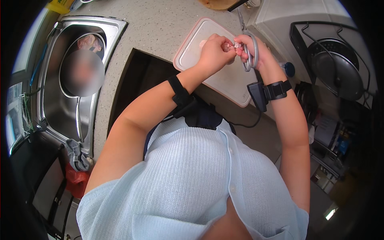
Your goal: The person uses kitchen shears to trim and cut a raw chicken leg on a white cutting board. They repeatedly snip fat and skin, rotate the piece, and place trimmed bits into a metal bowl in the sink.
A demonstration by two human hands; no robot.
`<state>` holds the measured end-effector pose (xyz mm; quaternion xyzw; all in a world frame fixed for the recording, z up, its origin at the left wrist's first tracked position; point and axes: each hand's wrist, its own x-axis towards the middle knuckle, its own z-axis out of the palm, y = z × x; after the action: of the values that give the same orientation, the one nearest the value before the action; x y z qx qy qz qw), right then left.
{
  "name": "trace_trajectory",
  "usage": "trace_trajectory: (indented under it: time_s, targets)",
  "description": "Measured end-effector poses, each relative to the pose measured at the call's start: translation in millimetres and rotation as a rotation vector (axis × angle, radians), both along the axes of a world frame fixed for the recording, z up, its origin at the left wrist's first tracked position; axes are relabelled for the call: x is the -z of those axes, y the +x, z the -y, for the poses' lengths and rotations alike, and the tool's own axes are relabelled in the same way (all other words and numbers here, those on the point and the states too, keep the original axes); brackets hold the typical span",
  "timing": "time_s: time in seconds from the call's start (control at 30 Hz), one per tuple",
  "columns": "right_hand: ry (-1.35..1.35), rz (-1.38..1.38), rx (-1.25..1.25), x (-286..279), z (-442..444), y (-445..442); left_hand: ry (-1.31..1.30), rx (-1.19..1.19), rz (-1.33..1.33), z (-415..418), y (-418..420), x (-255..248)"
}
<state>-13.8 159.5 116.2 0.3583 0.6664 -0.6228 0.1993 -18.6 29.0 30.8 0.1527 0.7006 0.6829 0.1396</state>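
My left hand pinches a small piece of pale pink raw meat above a white cutting board with a pink rim. The fingertips of my right hand meet the piece from the other side, where a whitish end shows. Hanging on my right hand is a pair of scissors with grey loop handles, its blades pointing away from me. A pale round patch on the board is partly hidden by my left hand. Both forearms wear black straps.
On the left, a steel sink holds a metal bowl with raw meat, partly blurred out. Dark pans stand in a black rack at right. A dark recess cuts into the speckled counter. A grey cloth hangs at the sink's near edge.
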Motion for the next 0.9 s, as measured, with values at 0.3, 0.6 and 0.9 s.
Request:
trace_trajectory:
  time_s: [0.3, 0.6, 0.9]
  targets:
    - [-0.035, -0.005, 0.038, 1, 8, 2, -0.257, -0.049, -0.496, 8, -4, -5]
    - [-0.092, -0.014, 0.046, 6, 6, 4, -0.333, 0.001, -0.536, 10, -7, -10]
    - [-0.111, -0.011, 0.112, 6, 10, 3, -0.363, -0.010, -0.531, 13, -8, -15]
